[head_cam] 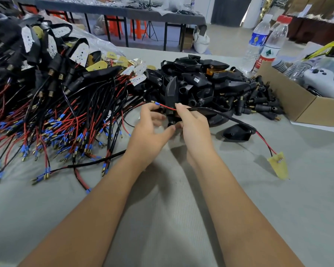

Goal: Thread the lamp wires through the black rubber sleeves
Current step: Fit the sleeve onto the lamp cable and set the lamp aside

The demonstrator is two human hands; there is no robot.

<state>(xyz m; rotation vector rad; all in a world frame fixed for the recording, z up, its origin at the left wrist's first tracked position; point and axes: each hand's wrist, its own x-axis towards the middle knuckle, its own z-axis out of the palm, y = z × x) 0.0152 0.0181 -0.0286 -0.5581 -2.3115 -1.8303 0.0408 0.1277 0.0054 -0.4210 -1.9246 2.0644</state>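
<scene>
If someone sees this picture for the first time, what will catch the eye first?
Probably the two hands at centre: the left hand and right hand hold a red-and-black wire at a black rubber sleeve. Next, the big tangle of red and black wires on the left, and the heap of black sleeves behind.

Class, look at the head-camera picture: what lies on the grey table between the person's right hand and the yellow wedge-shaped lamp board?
In the head view, between the right hand and the yellow board, a black lamp housing rests on the table, trailing its red-and-black wire.
</scene>
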